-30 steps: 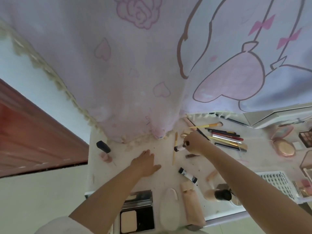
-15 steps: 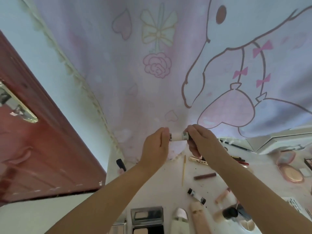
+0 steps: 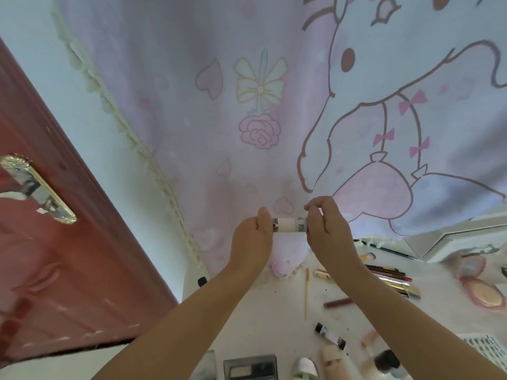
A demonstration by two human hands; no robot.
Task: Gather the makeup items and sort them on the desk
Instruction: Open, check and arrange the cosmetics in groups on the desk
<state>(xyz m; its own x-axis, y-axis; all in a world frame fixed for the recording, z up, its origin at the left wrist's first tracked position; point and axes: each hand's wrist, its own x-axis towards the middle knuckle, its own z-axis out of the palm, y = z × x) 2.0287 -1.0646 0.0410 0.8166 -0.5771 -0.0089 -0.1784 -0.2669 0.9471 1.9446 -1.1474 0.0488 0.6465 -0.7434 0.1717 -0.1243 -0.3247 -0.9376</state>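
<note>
A thin, matt printed cloth curtain with a knobbly fringe is hanging at the far side. At left, a glossy red door is showing a shiny brass-coloured metal handle plate. A smooth pale tube is looking like plastic. The desk surface is looking matt and speckled.

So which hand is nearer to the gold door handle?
Left. The left hand grips one end of the small white tube, on the side toward the door handle. The right hand holds the tube's other end, farther from it.
</note>
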